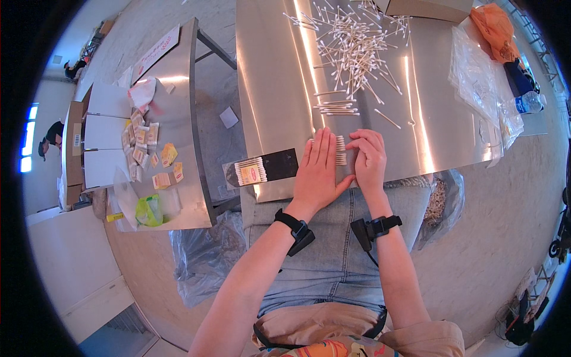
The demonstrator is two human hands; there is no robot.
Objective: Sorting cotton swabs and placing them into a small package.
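Note:
My left hand (pixel 319 169) lies flat over a row of cotton swabs (pixel 341 150) near the table's front edge, covering most of it. The swabs' ends show between my two hands. At their right side is my right hand (pixel 370 156), its fingers loosely bent and thumb apart, with no object visible in it. Left of my left hand lies a black strip (pixel 281 164) with a clear packet of cotton swabs (pixel 252 171) bearing a yellow and red label. Beyond my hands is a short stack of swabs (pixel 338 108). A big loose pile of cotton swabs (pixel 354 50) spreads farther back.
The metal table (pixel 270 89) carries a cardboard box (pixel 434 7), clear plastic bags (pixel 473 74), an orange bag (pixel 496 33) and a water bottle (pixel 530 102) on its far and right sides. A side table (pixel 181 113) at left holds several swab packets (pixel 141 138).

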